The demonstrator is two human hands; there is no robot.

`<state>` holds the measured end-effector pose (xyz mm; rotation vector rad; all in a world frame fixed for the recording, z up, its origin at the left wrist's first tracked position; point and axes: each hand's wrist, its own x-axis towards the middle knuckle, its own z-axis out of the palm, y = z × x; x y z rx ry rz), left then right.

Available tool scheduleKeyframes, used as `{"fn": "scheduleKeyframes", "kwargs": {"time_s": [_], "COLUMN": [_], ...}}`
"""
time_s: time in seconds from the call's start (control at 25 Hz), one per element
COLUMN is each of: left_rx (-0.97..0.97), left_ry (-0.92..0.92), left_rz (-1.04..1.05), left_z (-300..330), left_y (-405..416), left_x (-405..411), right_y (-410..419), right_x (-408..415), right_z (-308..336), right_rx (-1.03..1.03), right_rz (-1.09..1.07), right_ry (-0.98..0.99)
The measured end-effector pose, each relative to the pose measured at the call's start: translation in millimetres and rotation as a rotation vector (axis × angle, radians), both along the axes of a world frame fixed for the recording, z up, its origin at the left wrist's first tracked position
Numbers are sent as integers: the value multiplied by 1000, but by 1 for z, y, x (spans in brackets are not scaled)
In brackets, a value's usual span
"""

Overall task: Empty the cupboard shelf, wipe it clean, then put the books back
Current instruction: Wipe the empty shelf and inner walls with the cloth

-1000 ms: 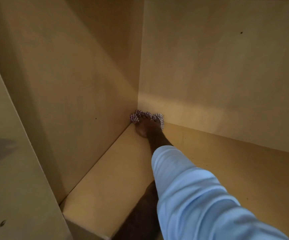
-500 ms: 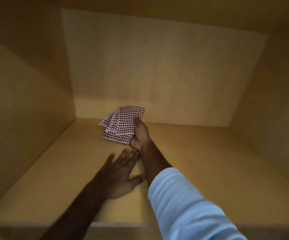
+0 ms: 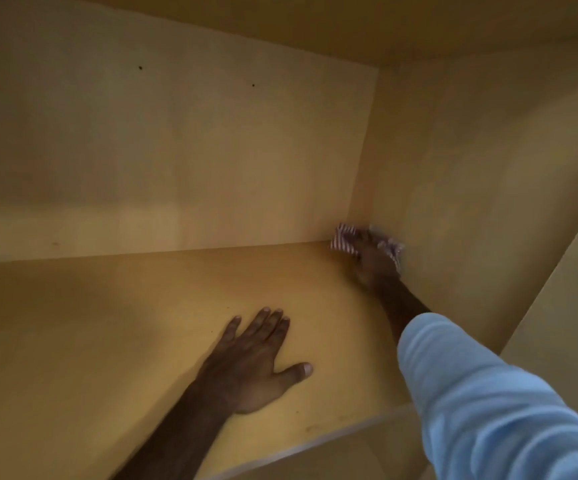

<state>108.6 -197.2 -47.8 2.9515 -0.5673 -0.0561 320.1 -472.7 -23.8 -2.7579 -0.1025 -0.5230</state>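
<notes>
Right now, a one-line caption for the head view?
Right hand presses checked cloth into shelf's back-right corner; left hand lies flat.

I see a yellow-tan cupboard shelf (image 3: 107,341) and paler yellow back wall (image 3: 176,150) bearing two small dark specks. The cloth (image 3: 344,239) under my right hand (image 3: 374,261) shows a maroon-and-white check, blurred. My right sleeve (image 3: 481,403) is plain light blue.

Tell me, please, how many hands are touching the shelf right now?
2. The left hand lies flat on the shelf near the front; the right hand presses the cloth into the back right corner.
</notes>
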Motion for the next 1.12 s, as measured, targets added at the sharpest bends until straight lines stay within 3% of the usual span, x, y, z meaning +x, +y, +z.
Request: {"fn": "scheduleKeyframes", "kwargs": {"time_s": [0.04, 0.16, 0.32, 0.48, 0.68, 0.96, 1.12], "left_rx": [-10, -27, 17, -11, -44, -63, -21], "left_ry": [0, 16, 47, 69, 14, -65, -98], "left_rz": [5, 57, 169, 187, 250, 519, 497], "left_z": [1, 4, 5, 10, 3, -2, -17], "left_y": [2, 31, 84, 97, 115, 215, 232], "left_x": [-2, -12, -28, 11, 16, -69, -102], "right_y": [-5, 5, 31, 83, 216, 441, 550], "right_x": [3, 9, 31, 32, 6, -64, -111], "right_z": [-9, -19, -18, -18, -22, -19, -12], "right_rx": [-87, -333, -281, -239, -238, -332, -337], "right_rz": [23, 47, 2, 43, 291, 631, 788], "right_ry": [145, 219, 358, 415, 372, 361, 354]}}
